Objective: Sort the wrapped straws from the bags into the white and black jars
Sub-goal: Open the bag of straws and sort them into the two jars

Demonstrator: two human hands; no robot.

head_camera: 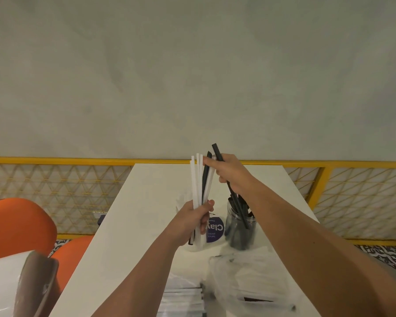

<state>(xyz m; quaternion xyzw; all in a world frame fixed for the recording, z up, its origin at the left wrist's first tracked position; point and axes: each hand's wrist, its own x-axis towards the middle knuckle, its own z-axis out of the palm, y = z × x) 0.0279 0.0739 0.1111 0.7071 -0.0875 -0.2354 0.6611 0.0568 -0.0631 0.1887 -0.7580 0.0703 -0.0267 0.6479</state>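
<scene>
My left hand (193, 219) grips a fan of wrapped straws (198, 179) upright above the table, mostly white with a black one among them. My right hand (229, 173) holds one long black straw (234, 200) slanting down toward the jar of black straws (240, 232), and its fingertips touch the top of the bunch. The white jar (212, 232), with a blue round label, stands just left of the black jar and is partly hidden behind my left hand. A clear plastic bag (245, 277) with wrapped straws lies at the near right.
The white table (144, 202) runs away from me to a yellow lattice railing (78, 188). Orange chairs (18, 225) stand at the left. A stack of wrapped straws (183, 300) lies at the near edge. A grey wall fills the upper view.
</scene>
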